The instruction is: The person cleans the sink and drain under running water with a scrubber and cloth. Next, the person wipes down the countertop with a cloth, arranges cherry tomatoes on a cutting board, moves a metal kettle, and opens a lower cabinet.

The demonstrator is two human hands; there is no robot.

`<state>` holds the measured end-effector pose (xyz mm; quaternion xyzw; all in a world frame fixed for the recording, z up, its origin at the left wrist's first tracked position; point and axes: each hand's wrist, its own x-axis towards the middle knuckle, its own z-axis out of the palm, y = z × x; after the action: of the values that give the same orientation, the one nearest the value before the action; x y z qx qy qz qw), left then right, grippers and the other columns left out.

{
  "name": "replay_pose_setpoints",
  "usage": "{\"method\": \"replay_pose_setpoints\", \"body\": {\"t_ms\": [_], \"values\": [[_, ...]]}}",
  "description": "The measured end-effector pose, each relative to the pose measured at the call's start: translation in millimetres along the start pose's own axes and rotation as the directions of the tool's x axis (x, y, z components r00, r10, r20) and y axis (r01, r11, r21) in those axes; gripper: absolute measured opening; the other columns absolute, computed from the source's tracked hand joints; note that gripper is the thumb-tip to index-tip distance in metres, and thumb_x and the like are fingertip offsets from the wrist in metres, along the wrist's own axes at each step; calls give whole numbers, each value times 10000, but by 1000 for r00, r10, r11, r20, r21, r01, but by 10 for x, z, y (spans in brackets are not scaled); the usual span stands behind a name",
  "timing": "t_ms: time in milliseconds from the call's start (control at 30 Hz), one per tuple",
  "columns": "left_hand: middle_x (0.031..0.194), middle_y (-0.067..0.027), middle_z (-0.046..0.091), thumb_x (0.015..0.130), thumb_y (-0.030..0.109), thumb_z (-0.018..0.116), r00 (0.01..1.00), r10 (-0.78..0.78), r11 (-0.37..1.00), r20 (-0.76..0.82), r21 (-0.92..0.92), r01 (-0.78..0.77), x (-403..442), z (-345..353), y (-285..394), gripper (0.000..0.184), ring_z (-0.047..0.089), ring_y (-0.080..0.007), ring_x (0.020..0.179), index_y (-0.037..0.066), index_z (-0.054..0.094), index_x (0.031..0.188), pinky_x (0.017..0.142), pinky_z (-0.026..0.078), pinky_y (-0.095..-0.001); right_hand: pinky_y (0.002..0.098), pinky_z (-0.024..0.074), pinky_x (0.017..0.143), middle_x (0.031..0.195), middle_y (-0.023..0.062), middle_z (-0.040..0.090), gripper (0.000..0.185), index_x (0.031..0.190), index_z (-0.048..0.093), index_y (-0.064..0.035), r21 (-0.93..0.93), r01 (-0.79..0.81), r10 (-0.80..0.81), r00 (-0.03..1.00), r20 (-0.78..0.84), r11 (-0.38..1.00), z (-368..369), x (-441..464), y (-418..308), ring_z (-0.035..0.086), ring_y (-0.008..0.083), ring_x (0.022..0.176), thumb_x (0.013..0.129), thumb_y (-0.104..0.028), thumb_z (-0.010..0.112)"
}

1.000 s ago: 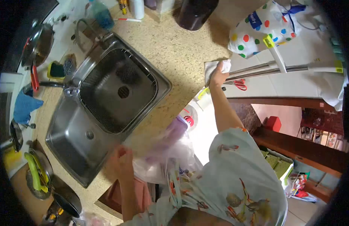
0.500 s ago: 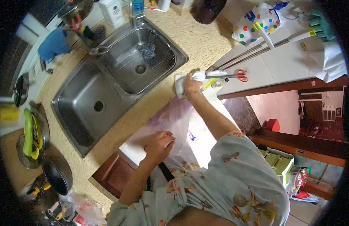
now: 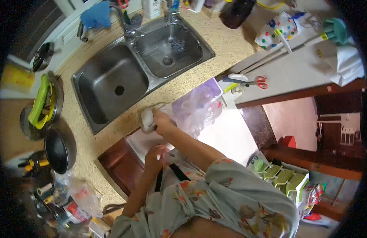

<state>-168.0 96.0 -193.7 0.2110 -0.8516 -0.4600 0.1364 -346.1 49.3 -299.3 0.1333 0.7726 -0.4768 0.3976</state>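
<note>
My right hand [image 3: 161,119] is closed on a white cloth [image 3: 147,118], pressed against the front edge of the speckled counter [image 3: 130,115] below the double sink [image 3: 112,79]. Close to my body, my left hand [image 3: 155,156] has its fingers curled near the edge. Whether it holds anything is hidden. A lilac bin with a clear plastic bag [image 3: 199,105] hangs to the right of the cloth.
A black pan [image 3: 59,150] and a plate with a green gourd [image 3: 40,101] stand at the left. Plastic bags [image 3: 82,196] lie at lower left. Red-handled scissors [image 3: 261,82] and a dotted bag [image 3: 278,31] are at the right.
My right hand has slid the cloth leftward along the counter's front edge. My left hand has drawn slightly back towards my body. The view has shifted, showing the sink higher in the picture.
</note>
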Motion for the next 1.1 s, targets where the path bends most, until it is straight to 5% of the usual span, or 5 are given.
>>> {"method": "replay_pose_setpoints", "body": {"t_ms": [300,567,667,800,1100], "values": [[954,-163,675,850,84,605,942,-291,957,-169,-47,287,154,-121,262,179,669,-290,841,25,674,1004,740,517,-355,418,475,941,1324,141,513,585,1340,457,-88,521,-427,-209,589,780,740,-1460,-694,-616,527,289,1186,930,-504,477],[976,-174,680,850,139,636,894,-428,894,-131,-205,398,694,-19,710,207,671,-278,900,12,675,1009,803,519,-359,373,474,917,1230,104,576,482,1286,514,-50,-438,898,-693,297,657,-30,-2098,24,-1821,575,281,1066,888,-311,588],[982,-169,680,844,137,636,862,-482,875,-158,-140,464,637,3,724,202,669,-278,913,18,679,1002,809,518,-363,373,437,964,1215,101,569,529,1278,521,-29,121,701,-520,391,759,703,-2239,744,-1865,543,252,1117,818,-238,677],[1001,-154,681,845,129,628,813,-547,834,-201,-55,548,336,37,547,198,661,-280,942,37,681,1012,824,516,-377,591,255,1063,1440,219,344,738,1369,470,-318,-81,757,-193,-61,979,-648,-2076,453,-2113,286,389,1360,693,-404,754],[1010,-148,674,845,96,620,552,-738,646,-389,-169,744,-620,250,322,197,674,-253,894,48,681,1026,791,527,-344,655,310,977,1423,284,344,702,1404,429,-271,-57,645,-240,-200,950,-762,-1063,239,-1557,334,436,1319,753,-357,676]]}}
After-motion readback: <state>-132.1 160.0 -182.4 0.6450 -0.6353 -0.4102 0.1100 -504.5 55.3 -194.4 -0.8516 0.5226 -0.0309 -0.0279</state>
